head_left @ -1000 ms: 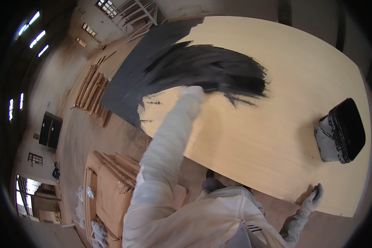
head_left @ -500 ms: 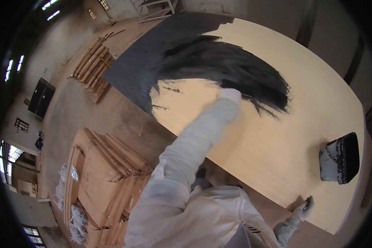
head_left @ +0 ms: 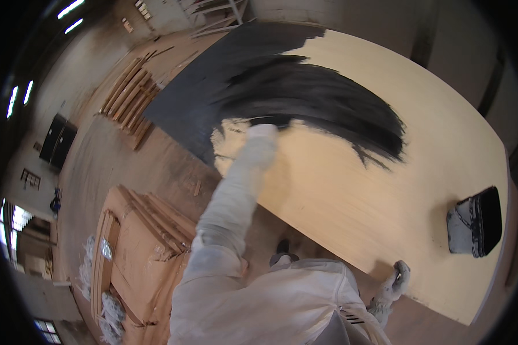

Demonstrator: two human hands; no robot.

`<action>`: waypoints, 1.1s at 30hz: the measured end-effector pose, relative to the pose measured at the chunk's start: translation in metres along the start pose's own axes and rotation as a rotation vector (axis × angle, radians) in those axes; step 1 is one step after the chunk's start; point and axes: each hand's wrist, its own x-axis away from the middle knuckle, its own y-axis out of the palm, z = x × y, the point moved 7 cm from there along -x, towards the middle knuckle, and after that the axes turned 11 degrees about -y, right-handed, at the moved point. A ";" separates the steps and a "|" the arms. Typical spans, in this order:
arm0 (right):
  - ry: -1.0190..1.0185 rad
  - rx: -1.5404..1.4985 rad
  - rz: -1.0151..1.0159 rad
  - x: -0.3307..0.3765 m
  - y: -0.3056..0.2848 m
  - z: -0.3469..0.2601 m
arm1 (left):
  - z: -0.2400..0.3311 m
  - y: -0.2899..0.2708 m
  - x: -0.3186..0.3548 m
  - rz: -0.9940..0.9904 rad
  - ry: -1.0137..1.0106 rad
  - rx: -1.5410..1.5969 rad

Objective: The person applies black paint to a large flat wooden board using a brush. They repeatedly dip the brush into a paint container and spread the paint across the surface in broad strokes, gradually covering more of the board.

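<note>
Black paint [head_left: 328,92] lies where?
— Left of the squarish, paint-smeared bucket [head_left: 459,230], in streaky, ragged-edged strokes across a smooth, pale board [head_left: 339,184].
— And the hands?
— Left hand [head_left: 263,131], well left of the bucket, blurs at the paint's edge; I cannot tell its grip. Right hand [head_left: 396,282], nearer the bucket, has loosely bent fingers; any hold is unclear.

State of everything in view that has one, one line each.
Board: partly coated, otherwise bare and pale
Dark coating: streaky, ragged-edged
Bucket: on the board, side smeared dark; contents can't be made out
Left hand: reached out at the coating's near edge; grip hidden
Right hand: at the board's near edge, nothing visibly held
Brown packages: stacked
Long brown pieces: piled on the floor
</note>
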 end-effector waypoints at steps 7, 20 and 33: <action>-0.236 0.000 -0.223 -0.091 0.084 -0.061 | 0.072 -0.011 0.058 -0.012 0.029 0.090; 0.275 -0.343 -0.243 -0.024 0.173 -0.076 | -0.058 0.006 0.013 -0.048 0.030 0.115; 0.599 -0.089 -0.265 -0.070 0.236 -0.055 | 0.177 0.107 0.233 -0.761 0.447 1.259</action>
